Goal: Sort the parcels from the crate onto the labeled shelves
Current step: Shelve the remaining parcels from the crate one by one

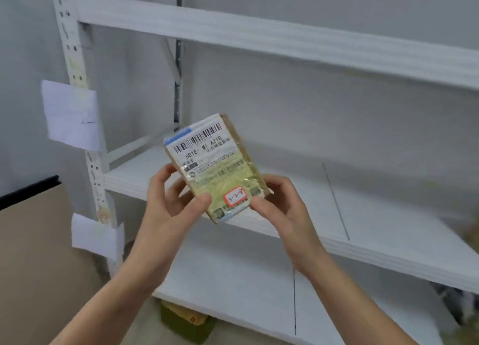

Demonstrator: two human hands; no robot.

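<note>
Before the white shelves (285,189), left hand (171,202) and right hand (280,204) pinch the parcel (215,168) by its lower corners, label tilted upward, evidently for reading.

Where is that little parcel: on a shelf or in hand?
In hand: left hand and right hand pinch the parcel by its lower end, off the shelf.

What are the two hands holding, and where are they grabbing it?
A small parcel. The left hand pinches its lower left edge, the right hand its lower right corner.
</note>
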